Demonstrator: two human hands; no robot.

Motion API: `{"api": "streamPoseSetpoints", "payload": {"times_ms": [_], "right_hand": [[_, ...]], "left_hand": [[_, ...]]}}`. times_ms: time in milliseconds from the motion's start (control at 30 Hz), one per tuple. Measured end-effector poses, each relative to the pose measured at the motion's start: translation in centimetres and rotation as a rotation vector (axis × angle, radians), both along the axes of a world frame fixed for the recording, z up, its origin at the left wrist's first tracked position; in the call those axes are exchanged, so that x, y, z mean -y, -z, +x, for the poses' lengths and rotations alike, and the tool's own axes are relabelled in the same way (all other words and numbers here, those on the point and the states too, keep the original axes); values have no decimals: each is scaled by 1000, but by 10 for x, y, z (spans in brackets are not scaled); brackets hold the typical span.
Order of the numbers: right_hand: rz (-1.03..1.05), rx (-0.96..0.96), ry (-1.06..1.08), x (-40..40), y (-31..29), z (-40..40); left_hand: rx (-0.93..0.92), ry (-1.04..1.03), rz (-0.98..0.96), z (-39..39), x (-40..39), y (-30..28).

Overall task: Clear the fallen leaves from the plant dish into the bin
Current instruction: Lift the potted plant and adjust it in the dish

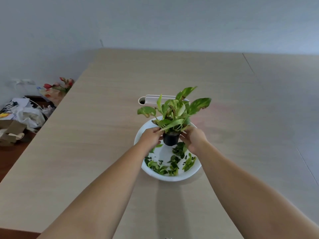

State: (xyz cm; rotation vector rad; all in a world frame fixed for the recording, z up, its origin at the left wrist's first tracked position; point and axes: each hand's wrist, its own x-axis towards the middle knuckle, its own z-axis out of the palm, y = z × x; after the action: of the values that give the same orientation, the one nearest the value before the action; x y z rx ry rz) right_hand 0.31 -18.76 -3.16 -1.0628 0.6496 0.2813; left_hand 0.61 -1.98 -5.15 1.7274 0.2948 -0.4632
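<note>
Both hands [170, 139] around black pot [170, 139]; leaves [170, 163] in white dish [172, 177]

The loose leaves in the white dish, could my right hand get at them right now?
Probably not yet. Your right hand and left hand both grip the black pot, which hangs over the dish. The leaves at the near side lie uncovered, so a freed hand likely could.

A plain room, likely a home or small office: a wide pale wood table [107, 135] stands against bare grey-white walls [155, 21]. On the floor at nine o'clock lie plastic bags [30, 116], cardboard [10, 130] and a wrapped bunch of tulips [57, 88].
</note>
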Motion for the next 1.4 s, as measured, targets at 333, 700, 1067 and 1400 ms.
{"api": "streamPoseSetpoints", "payload": {"times_ms": [333,700,1067,1400], "right_hand": [[-267,-144,-172,5,5,1],[-287,-124,-212,5,9,-8],[-833,94,-737,9,21,-21],[-1319,196,-1114,7,50,-34]], "left_hand": [[-4,28,34,3,-5,25],[-26,72,80,-4,-16,48],[270,322,435,-13,-26,32],[442,803,966,-22,-33,39]]}}
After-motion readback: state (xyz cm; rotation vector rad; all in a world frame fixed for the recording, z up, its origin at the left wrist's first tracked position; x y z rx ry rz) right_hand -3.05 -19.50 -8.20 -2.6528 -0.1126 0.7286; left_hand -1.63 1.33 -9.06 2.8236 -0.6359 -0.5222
